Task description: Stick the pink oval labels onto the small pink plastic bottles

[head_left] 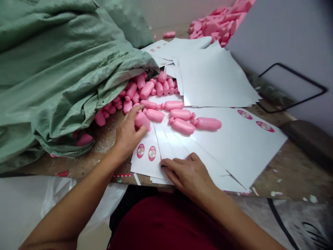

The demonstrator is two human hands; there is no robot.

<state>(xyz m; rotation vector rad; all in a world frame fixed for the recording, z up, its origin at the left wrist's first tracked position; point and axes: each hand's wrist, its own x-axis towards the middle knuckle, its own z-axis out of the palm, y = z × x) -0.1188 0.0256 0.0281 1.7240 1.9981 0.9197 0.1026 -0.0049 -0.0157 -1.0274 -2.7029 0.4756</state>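
Observation:
My left hand [130,130] has its thumb and fingers around a small pink plastic bottle [142,120] at the left edge of the paper. Close beside it lie more pink bottles, including a pair end to end [173,105] and a group of 3 further right [182,126]. My right hand [191,173] rests on fanned-out white sticker sheets [208,149], its fingers curled together; a small dark spot shows at the fingertips, and I cannot make out what they hold, if anything. Oval pink-and-white labels [152,153] show on the sheet between my hands.
A large green woven sack [65,69] slumps on the left, pink bottles [147,89] spilling from its mouth. White sheets [208,76] are stacked behind. A pink heap [218,24] lies at the back. A black wire frame [299,73] stands right, above the worn brown tabletop [270,180].

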